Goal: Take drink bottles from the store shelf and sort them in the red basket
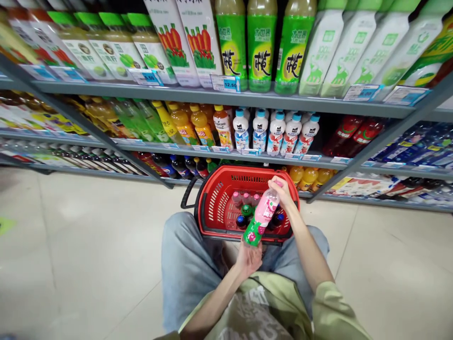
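A pink and green drink bottle is held tilted between my two hands, above a red shopping basket. My right hand wraps round its capped top end. Under its green base, my left hand cups the bottom with the fingers partly hidden behind the bottle. Inside the basket stand several bottles: pink-capped bottles, a green-capped bottle and a dark bottle with a blue cap. The basket sits between my knees, its black handle folded out to the left.
Shelves of drinks run across the front, close beyond the basket. White bottles with blue caps and orange juice bottles fill the middle shelf. Green-labelled bottles stand above. Pale tiled floor extends on both sides.
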`<state>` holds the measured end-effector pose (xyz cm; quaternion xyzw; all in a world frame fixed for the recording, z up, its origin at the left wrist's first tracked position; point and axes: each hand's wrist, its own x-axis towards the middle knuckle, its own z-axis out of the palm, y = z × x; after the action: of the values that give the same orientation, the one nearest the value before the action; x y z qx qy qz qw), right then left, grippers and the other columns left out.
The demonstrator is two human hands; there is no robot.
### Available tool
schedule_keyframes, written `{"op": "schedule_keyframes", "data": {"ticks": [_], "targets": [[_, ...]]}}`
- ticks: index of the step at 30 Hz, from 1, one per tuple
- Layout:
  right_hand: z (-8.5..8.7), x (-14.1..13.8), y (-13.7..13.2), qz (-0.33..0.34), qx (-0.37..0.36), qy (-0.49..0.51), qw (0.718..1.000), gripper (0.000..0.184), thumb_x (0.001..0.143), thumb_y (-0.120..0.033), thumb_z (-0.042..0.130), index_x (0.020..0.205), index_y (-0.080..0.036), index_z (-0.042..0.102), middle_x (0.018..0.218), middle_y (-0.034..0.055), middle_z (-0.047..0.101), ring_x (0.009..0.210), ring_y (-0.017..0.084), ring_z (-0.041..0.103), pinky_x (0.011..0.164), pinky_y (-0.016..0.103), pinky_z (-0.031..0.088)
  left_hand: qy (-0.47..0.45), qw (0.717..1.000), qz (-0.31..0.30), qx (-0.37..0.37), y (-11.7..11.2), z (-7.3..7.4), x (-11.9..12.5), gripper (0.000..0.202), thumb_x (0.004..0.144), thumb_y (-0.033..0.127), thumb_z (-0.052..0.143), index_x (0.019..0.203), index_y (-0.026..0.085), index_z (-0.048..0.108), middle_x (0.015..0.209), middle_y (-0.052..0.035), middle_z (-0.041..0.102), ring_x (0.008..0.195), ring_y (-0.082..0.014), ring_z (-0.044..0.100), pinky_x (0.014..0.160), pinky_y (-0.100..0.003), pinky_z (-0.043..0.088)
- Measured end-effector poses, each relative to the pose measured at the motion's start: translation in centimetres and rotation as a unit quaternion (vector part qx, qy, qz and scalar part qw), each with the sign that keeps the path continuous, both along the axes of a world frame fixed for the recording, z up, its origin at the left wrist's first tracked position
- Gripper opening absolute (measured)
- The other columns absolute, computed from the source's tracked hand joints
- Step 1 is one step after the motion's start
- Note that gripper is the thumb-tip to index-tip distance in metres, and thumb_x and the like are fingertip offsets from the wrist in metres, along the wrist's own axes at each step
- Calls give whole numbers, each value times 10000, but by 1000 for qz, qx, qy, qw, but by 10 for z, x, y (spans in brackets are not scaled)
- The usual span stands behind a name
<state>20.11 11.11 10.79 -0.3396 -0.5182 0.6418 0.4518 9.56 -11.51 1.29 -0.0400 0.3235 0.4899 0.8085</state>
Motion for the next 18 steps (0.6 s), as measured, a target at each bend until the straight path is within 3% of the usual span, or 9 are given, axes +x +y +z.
{"op": "schedule_keyframes", "data": {"ticks": [4, 9, 11, 14, 16, 18], "targets": [[4, 0, -1, 10, 22, -21, 999, 474, 742, -526, 777, 626, -209, 443, 594, -58, 379, 530, 93, 334, 529, 254, 267, 7, 999, -24, 40, -9, 0, 0, 486, 917, 544, 609, 619, 162, 577, 374, 18, 418, 250, -77, 228, 292, -195, 147], [8, 1, -3, 22, 45, -43, 998, 444, 745, -500, 769, 626, -207, 458, 608, -54, 384, 565, 102, 336, 556, 261, 275, 19, 999, -27, 33, -8, 6, 0, 488, 968, 463, 558, 596, 148, 581, 330, 28, 343, 244, -72, 176, 292, -194, 129], [6, 2, -1, 22, 49, -56, 997, 430, 747, -493, 763, 624, -205, 468, 614, -49, 398, 578, 107, 355, 568, 263, 283, 22, 1000, -13, 13, -6, 9, 3, 482, 979, 465, 529, 669, 111, 630, 412, -7, 463, 286, -73, 303, 324, -175, 216], [0, 1, 2, 13, 51, -77, 996, 414, 738, -496, 749, 615, -200, 487, 612, -42, 415, 587, 114, 376, 579, 267, 290, 30, 999, 30, -31, -5, 12, 7, 582, 1023, 524, 375, 936, 51, 701, 721, -123, 682, 503, -135, 588, 446, -194, 419], [-5, -2, 2, 5, 60, -93, 994, 416, 737, -521, 728, 608, -197, 500, 606, -37, 420, 586, 118, 379, 581, 271, 295, 47, 994, 81, -61, -5, 11, 6, 655, 1045, 550, 252, 1079, 56, 682, 922, -170, 722, 630, -181, 656, 480, -229, 460], [-8, -6, 0, -10, 79, -109, 991, 438, 740, -561, 702, 601, -197, 502, 593, -34, 418, 582, 122, 381, 583, 276, 308, 60, 988, 120, -79, 5, 6, -1, 586, 1045, 560, 291, 1076, 113, 669, 1006, -152, 720, 691, -189, 662, 482, -240, 462]]}}
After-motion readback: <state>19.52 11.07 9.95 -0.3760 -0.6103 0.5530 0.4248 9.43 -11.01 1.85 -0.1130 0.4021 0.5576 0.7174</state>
